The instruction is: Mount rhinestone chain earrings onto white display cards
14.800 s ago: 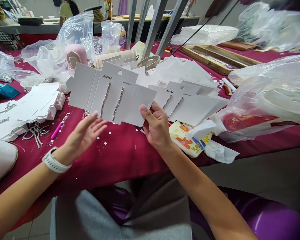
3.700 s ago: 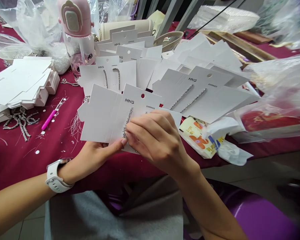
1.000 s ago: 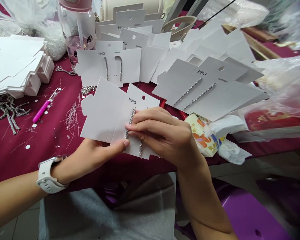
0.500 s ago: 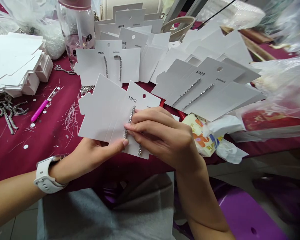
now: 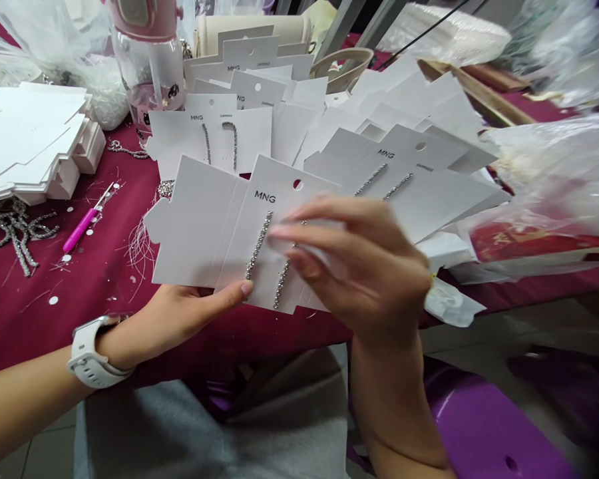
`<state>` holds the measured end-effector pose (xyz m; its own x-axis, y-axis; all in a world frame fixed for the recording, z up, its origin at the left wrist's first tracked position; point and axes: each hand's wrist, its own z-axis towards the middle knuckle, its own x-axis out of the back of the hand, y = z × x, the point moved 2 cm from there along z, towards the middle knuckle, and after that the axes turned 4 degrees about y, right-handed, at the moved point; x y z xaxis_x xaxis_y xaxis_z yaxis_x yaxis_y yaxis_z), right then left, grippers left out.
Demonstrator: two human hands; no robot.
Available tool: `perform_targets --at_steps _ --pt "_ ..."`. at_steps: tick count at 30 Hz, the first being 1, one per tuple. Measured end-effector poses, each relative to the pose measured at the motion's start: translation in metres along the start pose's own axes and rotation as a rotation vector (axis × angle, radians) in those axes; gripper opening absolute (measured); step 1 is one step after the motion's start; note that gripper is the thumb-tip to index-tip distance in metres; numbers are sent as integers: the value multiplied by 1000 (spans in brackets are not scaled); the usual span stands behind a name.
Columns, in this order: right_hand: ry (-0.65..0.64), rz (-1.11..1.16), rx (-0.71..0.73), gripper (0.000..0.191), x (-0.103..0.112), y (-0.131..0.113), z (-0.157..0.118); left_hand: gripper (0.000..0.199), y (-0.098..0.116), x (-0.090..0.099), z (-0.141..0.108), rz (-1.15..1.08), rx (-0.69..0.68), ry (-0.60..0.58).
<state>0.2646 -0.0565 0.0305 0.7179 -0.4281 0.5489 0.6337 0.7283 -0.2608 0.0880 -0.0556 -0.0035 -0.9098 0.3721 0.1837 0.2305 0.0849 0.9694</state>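
My left hand point(image 5: 174, 322), with a white watch on its wrist, holds a white unfolded earring card point(image 5: 192, 229) marked MNG from below. Its thumb presses on the front, and the other fingers are hidden behind. Two strands of silver beaded chain, a left earring point(image 5: 258, 246) and a right earring point(image 5: 282, 285), lie slanted on this card. Over the card's right part hovers my right hand point(image 5: 364, 266). Its fingertips are smeared by motion, but thumb and fingers look apart, with nothing visible between them. It covers the top of the right earring.
Behind stand finished cards point(image 5: 254, 136) with earrings, in overlapping piles. A stack of blank cards point(image 5: 24, 143), a pink-handled hook tool point(image 5: 80, 229) and silver chains point(image 5: 17, 229) lie at left. A pink-lidded bottle point(image 5: 150, 73) stands behind; plastic bags point(image 5: 559, 173) lie at right.
My right hand has let go of the left strand and moved right and up, its fingers spreading. Both strands now show more fully. The left hand keeps its hold on the card.
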Motion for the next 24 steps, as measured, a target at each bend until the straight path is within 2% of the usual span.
perform_targets --at_steps 2,3,6,8,10,13,15,18,21,24 --pt "130 -152 -100 31 9 2 3 27 1 1 -1 -19 43 2" --pt "155 -180 -162 33 13 4 4 28 1 1 -1 -37 48 7" --pt "102 -93 -336 30 17 9 8 32 -6 3 0 -81 55 39" --pt "61 -35 -400 25 19 10 9 30 -11 5 1 -112 51 100" --pt "72 -15 -416 21 22 8 12 28 -13 6 5 -177 57 115" --pt "126 -14 -384 16 33 5 20 25 -10 4 11 -419 90 67" --pt "150 -57 -337 13 44 8 28 27 -5 5 15 -575 91 78" --pt "164 -170 -299 13 64 28 37 42 0 9 19 -660 50 112" --pt "185 -262 -356 16 83 65 36 41 -2 14 19 -628 35 112" --pt "166 -316 -455 18 95 102 23 41 -4 16 19 -577 1 79"
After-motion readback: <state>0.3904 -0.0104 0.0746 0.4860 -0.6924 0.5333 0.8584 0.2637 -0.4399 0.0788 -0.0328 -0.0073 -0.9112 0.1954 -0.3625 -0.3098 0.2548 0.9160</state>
